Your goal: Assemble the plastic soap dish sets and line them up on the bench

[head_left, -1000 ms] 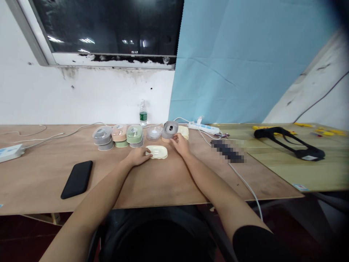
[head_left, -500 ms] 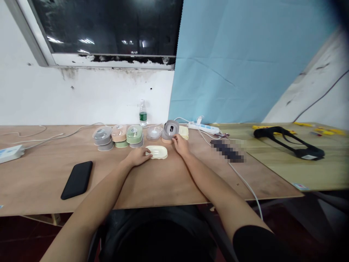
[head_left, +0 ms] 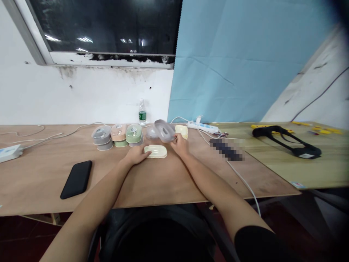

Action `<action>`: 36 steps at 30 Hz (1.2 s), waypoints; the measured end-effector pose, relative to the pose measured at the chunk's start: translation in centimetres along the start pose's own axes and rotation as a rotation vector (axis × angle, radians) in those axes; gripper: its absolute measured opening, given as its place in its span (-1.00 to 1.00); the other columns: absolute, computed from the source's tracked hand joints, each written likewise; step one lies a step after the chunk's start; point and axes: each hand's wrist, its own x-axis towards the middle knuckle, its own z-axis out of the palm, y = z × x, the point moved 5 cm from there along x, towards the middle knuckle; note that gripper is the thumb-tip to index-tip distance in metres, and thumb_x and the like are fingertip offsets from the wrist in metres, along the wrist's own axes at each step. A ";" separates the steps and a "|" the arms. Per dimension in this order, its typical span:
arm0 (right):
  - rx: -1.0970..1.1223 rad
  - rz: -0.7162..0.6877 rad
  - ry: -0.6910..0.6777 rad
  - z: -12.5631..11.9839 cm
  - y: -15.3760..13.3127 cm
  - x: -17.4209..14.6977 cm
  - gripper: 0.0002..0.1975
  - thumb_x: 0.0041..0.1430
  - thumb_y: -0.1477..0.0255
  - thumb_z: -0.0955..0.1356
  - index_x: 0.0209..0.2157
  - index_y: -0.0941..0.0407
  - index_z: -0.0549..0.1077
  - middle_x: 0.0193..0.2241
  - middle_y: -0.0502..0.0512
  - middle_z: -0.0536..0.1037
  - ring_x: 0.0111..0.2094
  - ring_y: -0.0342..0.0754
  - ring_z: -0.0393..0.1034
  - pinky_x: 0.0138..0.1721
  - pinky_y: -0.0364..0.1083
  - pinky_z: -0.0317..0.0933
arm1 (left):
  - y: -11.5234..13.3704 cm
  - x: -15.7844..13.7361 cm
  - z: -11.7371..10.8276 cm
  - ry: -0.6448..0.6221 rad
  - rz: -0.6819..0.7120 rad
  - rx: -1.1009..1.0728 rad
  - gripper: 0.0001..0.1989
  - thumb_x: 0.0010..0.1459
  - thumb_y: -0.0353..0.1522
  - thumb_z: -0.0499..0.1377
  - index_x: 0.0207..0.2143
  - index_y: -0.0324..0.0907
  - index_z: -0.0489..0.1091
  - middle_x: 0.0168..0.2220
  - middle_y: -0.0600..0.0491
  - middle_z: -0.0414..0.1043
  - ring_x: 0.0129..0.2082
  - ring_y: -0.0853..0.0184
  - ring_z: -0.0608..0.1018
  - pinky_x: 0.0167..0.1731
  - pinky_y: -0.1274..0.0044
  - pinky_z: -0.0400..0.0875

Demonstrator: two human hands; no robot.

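Note:
Near the middle of the table, my left hand (head_left: 137, 154) has its thumb over the rim of a cream oval tray (head_left: 157, 151) and its fingers behind the edge. My right hand (head_left: 180, 145) pinches the right end of a translucent grey oval lid (head_left: 164, 131), which is tilted and raised above the table behind the tray. That lid partly covers a clear round-edged container piece (head_left: 152, 133). Just behind my right hand lies a cream container piece (head_left: 181, 130).
Grey (head_left: 101, 136), pink (head_left: 118, 134) and green lidded boxes (head_left: 133, 133) stand stacked at the back left. A water bottle (head_left: 142, 113) is by the wall. A black phone (head_left: 76, 179) lies left, a power strip (head_left: 203, 126) back right, a black headset frame (head_left: 286, 142) far right.
My right hand has swung the grey lid leftward and tilted it, and it now overlaps the clear piece. My left hand stays on the cream tray.

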 end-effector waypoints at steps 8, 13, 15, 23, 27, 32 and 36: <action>0.086 -0.310 -0.190 0.0 -5.8 -2.3 -0.74 -0.03 0.49 0.26 -0.22 0.09 0.37 -0.29 0.15 0.54 -0.27 0.06 0.42 -0.24 -0.06 0.22 | -0.4 -0.5 -2.1 0.295 0.070 -0.127 -0.17 0.08 -0.27 0.16 0.32 -0.16 -0.18 0.15 -0.14 0.27 0.03 0.10 0.43 -0.03 0.35 0.35; 0.188 -0.191 -0.186 0.0 -5.5 -2.0 -0.72 -0.06 0.47 0.29 -0.22 0.08 0.35 -0.32 0.10 0.54 -0.30 0.06 0.41 -0.29 -0.07 0.22 | 0.1 -0.6 -2.7 0.462 0.162 -0.135 -0.36 0.09 -0.42 0.09 0.24 -0.18 0.04 0.16 -0.13 0.20 0.09 0.19 0.36 0.01 0.38 0.34; 0.246 -0.130 -0.182 0.1 -4.9 -1.7 -0.72 -0.06 0.47 0.29 -0.22 0.07 0.34 -0.32 0.07 0.53 -0.30 0.05 0.41 -0.29 -0.07 0.24 | 0.3 -0.5 -2.6 0.475 0.159 -0.126 -0.42 0.09 -0.46 0.05 0.20 -0.17 0.12 0.17 -0.11 0.19 0.06 0.22 0.38 -0.03 0.42 0.36; 0.353 -0.102 -0.200 0.0 -5.0 -1.5 -0.67 -0.01 0.38 0.32 -0.14 0.08 0.31 -0.24 0.11 0.52 -0.25 0.06 0.41 -0.24 -0.03 0.28 | 0.7 -0.5 -2.5 0.438 0.143 -0.114 -0.47 0.11 -0.40 0.06 0.17 -0.18 0.19 0.14 -0.11 0.25 -0.19 0.31 0.48 -0.13 0.46 0.39; 0.329 -0.086 -0.125 0.0 -4.5 -1.4 -0.64 0.15 0.33 0.23 -0.02 0.12 0.25 -0.19 0.18 0.50 -0.18 0.09 0.39 -0.15 0.04 0.28 | 0.9 -0.6 -2.5 0.428 0.119 -0.092 -0.45 0.19 -0.29 0.04 0.24 -0.15 0.11 0.13 -0.11 0.26 -0.32 0.38 0.48 -0.19 0.49 0.38; 0.318 -0.015 -0.107 0.3 -4.1 -1.3 -0.52 0.24 0.26 0.19 0.14 0.15 0.15 -0.05 0.25 0.47 -0.06 0.11 0.38 -0.08 0.05 0.28 | 1.0 -0.7 -2.5 0.404 0.097 -0.078 -0.40 0.25 -0.27 -0.01 0.31 -0.12 -0.04 0.08 -0.09 0.31 -0.32 0.36 0.48 -0.18 0.49 0.37; 0.363 -0.009 -0.085 -0.1 -4.5 -1.3 -0.42 0.26 0.19 0.19 0.23 0.14 0.04 0.11 0.25 0.36 0.06 0.09 0.31 0.02 0.06 0.24 | 0.9 -0.7 -2.4 0.355 0.099 -0.097 -0.42 0.29 -0.20 -0.06 0.31 -0.14 -0.04 0.00 -0.07 0.37 -0.28 0.32 0.48 -0.16 0.47 0.36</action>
